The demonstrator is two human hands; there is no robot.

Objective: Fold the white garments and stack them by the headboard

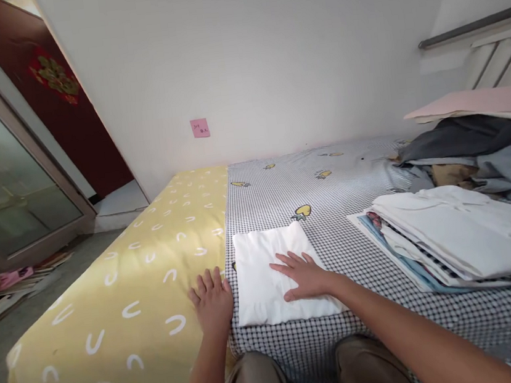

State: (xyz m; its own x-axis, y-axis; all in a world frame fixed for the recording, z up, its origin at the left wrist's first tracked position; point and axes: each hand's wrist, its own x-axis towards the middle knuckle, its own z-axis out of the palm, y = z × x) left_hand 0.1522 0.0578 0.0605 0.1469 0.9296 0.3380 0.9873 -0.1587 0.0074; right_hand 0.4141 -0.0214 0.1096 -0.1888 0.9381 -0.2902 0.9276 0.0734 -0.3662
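A white folded garment point(261, 278) lies flat on the bed in front of my knees, squared into a neat rectangle. My right hand point(306, 277) rests on its right half, fingers spread and palm down. Just left of the garment, my left hand point(213, 299) is laid flat on the yellow part of the bedding, fingers stretched out and holding nothing. To the right sits a stack of folded clothes point(456, 232), white on top, with blue and checked edges showing below.
The bedding joins a yellow patterned sheet point(144, 273) and a black-and-white checked sheet point(265, 196). Dark and grey clothes point(473, 140) are heaped at the far right under a pink board-like item point(482, 103). A pink note point(200, 128) is stuck on the white wall.
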